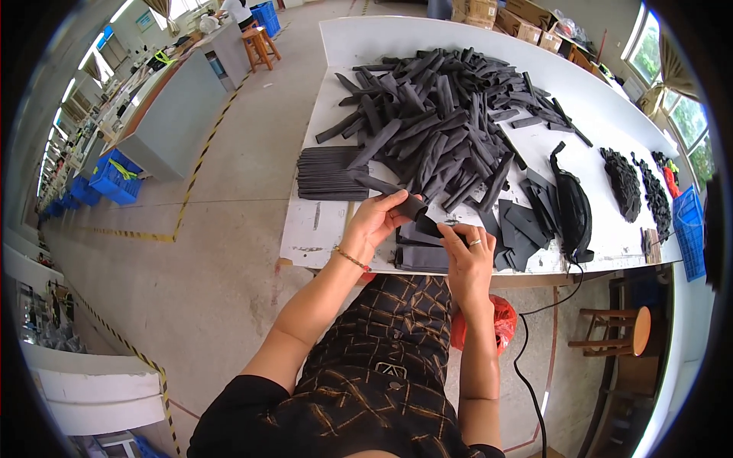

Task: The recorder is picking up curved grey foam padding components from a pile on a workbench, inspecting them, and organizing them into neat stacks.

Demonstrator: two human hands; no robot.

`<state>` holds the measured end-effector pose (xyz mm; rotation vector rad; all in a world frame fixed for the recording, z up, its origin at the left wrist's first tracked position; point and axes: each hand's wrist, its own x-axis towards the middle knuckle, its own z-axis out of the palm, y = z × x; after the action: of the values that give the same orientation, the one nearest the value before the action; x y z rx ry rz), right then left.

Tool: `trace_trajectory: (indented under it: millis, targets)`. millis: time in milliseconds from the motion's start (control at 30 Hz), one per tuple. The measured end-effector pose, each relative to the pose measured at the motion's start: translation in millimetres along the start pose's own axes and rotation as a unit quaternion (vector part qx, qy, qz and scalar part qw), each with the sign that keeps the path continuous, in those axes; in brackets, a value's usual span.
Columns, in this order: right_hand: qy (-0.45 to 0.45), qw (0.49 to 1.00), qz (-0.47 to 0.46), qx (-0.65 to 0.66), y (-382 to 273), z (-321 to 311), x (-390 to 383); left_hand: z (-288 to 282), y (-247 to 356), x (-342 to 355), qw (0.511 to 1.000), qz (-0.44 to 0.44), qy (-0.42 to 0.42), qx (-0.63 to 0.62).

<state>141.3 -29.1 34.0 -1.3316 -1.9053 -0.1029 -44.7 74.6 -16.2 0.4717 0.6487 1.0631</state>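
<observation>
A black fabric tube (412,207) lies across the fingers of my left hand (374,223), its open end turned to the right. My left thumb and fingers are closed on it. With its fingertips pinched, my right hand (469,259) grips a narrow dark flat piece (429,226) right at the tube's mouth; whether its tip sits inside is too small to tell. Behind my hands rises a big heap of similar black fabric tubes (443,114). To the left is a neat row of flattened dark tubes (327,174). Below my hands, dark flat pieces (421,258) are stacked at the table's front edge.
More dark flat pieces (523,233) lie on the white table (305,229), right of my hand. Beside them are a long black bundle (571,206), a cable (521,359), dark piles (622,183) and a blue basket (689,233). A red bag (500,324) stands underneath.
</observation>
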Motion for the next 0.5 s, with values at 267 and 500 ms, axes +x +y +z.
trace_trajectory:
  millis: [267, 500]
  targets:
    - [0.01, 0.997, -0.04, -0.068, 4.0, 6.0, 3.3, 1.8, 0.1, -6.1, 1.0, -0.007, 0.003, 0.023]
    - [0.014, 0.992, -0.043, -0.118, 5.5, 11.1, -1.3, 12.3, -3.8, -14.7, 0.999, -0.011, -0.015, 0.028]
